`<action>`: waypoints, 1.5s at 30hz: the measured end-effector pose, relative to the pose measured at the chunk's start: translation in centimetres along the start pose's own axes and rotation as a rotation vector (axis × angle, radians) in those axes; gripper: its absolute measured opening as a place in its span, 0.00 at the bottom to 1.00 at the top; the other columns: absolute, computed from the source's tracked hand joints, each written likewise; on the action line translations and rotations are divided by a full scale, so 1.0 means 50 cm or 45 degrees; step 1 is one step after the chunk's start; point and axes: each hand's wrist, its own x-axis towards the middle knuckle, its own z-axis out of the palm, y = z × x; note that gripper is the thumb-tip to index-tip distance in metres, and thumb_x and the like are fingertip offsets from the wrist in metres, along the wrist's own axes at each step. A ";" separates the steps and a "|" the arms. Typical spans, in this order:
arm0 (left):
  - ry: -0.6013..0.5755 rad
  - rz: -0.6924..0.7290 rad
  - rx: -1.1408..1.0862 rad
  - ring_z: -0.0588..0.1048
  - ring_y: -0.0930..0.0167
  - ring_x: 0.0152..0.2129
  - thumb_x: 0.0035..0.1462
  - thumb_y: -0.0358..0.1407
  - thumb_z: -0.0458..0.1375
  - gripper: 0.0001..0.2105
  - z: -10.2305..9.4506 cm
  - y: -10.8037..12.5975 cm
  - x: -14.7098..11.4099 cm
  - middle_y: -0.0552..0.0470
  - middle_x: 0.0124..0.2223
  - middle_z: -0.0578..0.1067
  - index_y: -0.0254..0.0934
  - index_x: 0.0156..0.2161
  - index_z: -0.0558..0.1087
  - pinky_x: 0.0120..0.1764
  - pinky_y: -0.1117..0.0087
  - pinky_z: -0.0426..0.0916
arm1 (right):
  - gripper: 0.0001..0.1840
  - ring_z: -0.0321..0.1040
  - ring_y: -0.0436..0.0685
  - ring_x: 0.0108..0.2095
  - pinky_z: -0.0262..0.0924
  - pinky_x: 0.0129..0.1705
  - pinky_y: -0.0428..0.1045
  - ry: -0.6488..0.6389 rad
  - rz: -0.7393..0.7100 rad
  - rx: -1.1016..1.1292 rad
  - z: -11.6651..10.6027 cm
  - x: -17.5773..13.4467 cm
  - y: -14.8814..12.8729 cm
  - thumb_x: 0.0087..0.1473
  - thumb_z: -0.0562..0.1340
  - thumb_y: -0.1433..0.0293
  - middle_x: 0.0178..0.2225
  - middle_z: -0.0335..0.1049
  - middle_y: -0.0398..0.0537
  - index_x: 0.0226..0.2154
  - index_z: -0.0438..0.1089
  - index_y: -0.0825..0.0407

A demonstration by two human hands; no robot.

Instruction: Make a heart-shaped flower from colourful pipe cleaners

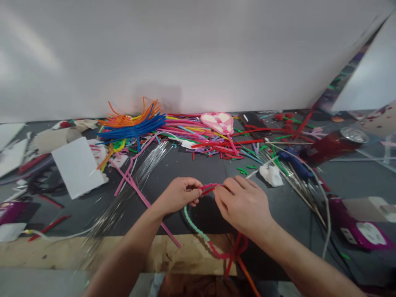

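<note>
Between my hands stretches a short length of red and pink pipe cleaner (pixel 209 188). My left hand (pixel 182 194) pinches its left end between thumb and fingers. My right hand (pixel 243 202) is closed on the other end, its fingertips partly hidden behind the knuckles. A twisted light green strand (pixel 195 226) hangs below my left hand and runs into a red strand (pixel 218 253). Red and orange pipe cleaners (pixel 239 251) dangle under my right hand near the table edge; whether they all join the held piece I cannot tell.
Blue pipe cleaners (pixel 133 132), orange ones (pixel 136 117) and a pink-and-cream heart (pixel 218 122) lie at the back. Thin wires (pixel 136 181) and a white card (pixel 78 167) are left. A glue gun (pixel 297 163), a can (pixel 337 144) and a purple pack (pixel 359 227) sit right.
</note>
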 end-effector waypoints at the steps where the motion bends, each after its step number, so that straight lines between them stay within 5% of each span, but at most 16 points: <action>1: 0.003 0.011 0.011 0.70 0.76 0.19 0.46 0.34 0.55 0.06 -0.003 0.003 -0.002 0.56 0.23 0.71 0.34 0.30 0.72 0.26 0.75 0.67 | 0.11 0.56 0.53 0.27 0.45 0.31 0.49 -0.005 -0.025 -0.019 -0.005 0.006 -0.002 0.53 0.57 0.73 0.21 0.64 0.45 0.21 0.67 0.52; 15: -0.009 0.174 0.074 0.72 0.73 0.20 0.46 0.32 0.54 0.05 -0.024 0.003 -0.041 0.54 0.21 0.74 0.34 0.25 0.72 0.26 0.75 0.64 | 0.07 0.62 0.52 0.24 0.42 0.26 0.49 -0.088 -0.233 -0.100 -0.023 0.070 -0.048 0.49 0.58 0.77 0.20 0.68 0.44 0.23 0.67 0.52; 21: 0.094 0.161 -0.137 0.67 0.76 0.16 0.47 0.35 0.56 0.06 -0.015 -0.024 -0.045 0.57 0.18 0.70 0.33 0.26 0.72 0.21 0.77 0.59 | 0.07 0.63 0.52 0.24 0.43 0.25 0.49 -0.088 -0.333 -0.009 -0.008 0.024 -0.099 0.51 0.57 0.77 0.21 0.68 0.44 0.27 0.68 0.53; 26: 0.103 0.030 -0.486 0.70 0.75 0.18 0.47 0.38 0.59 0.09 -0.012 -0.055 -0.036 0.53 0.21 0.73 0.32 0.27 0.71 0.26 0.73 0.66 | 0.13 0.64 0.53 0.23 0.45 0.23 0.48 -0.241 -0.392 -0.031 0.006 -0.040 -0.135 0.48 0.57 0.79 0.23 0.70 0.48 0.38 0.69 0.59; 29: 0.072 -0.010 -0.518 0.72 0.74 0.20 0.47 0.41 0.60 0.12 -0.011 -0.064 -0.033 0.50 0.24 0.74 0.31 0.29 0.70 0.27 0.71 0.69 | 0.15 0.65 0.51 0.21 0.46 0.22 0.48 -0.320 -0.331 0.014 -0.005 -0.059 -0.143 0.48 0.57 0.80 0.22 0.70 0.46 0.41 0.67 0.58; 33: 0.083 -0.018 -0.497 0.72 0.74 0.21 0.47 0.42 0.61 0.13 -0.010 -0.067 -0.030 0.50 0.26 0.74 0.32 0.31 0.70 0.25 0.73 0.70 | 0.05 0.68 0.49 0.23 0.47 0.23 0.46 -0.338 -0.142 0.209 -0.041 -0.061 -0.134 0.55 0.56 0.74 0.22 0.71 0.41 0.33 0.67 0.52; 40: 0.145 -0.016 -0.439 0.69 0.76 0.19 0.47 0.42 0.59 0.12 -0.012 -0.061 -0.022 0.56 0.22 0.70 0.33 0.28 0.69 0.22 0.75 0.69 | 0.11 0.66 0.48 0.23 0.49 0.25 0.44 -0.403 0.019 0.479 -0.096 -0.071 -0.096 0.58 0.51 0.72 0.23 0.70 0.40 0.28 0.66 0.51; 45: 0.172 -0.018 -0.359 0.67 0.77 0.17 0.47 0.41 0.59 0.11 -0.010 -0.059 -0.024 0.57 0.20 0.69 0.33 0.28 0.68 0.19 0.77 0.66 | 0.12 0.62 0.46 0.22 0.49 0.25 0.42 -0.591 0.268 0.842 -0.105 -0.069 -0.061 0.59 0.52 0.72 0.23 0.68 0.38 0.29 0.68 0.50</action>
